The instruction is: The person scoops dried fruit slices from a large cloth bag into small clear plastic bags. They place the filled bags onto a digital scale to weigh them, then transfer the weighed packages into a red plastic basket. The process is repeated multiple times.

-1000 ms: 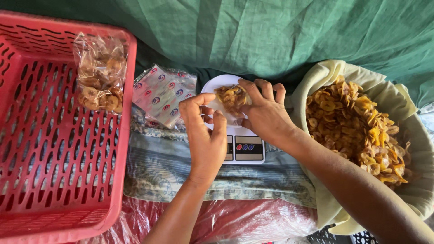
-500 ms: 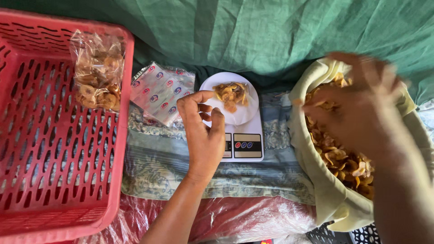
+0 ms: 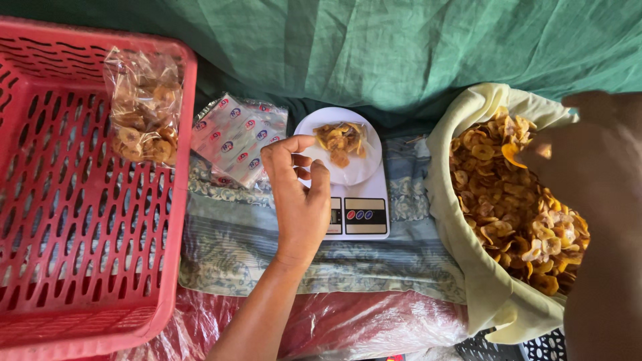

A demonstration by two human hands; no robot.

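One hand (image 3: 588, 160) now over chips (image 3: 515, 200), prev. at scale (image 3: 354, 200).

Right hand (image 3: 588, 154) has left the scale (image 3: 358, 200): a second ago it was at the white plate (image 3: 364, 170) with the left hand, cupping the small clear bag of chips (image 3: 341, 142). Half a second ago it was already over the cloth-lined sack of chips (image 3: 515, 200), blurred. Now it sits at the sack's far right edge, a chip pinched at the fingertips. The bag of chips, covered by fingers before, is now exposed on the plate. Left hand (image 3: 301, 200) now works alone at the bag's edge; scale display showing more.
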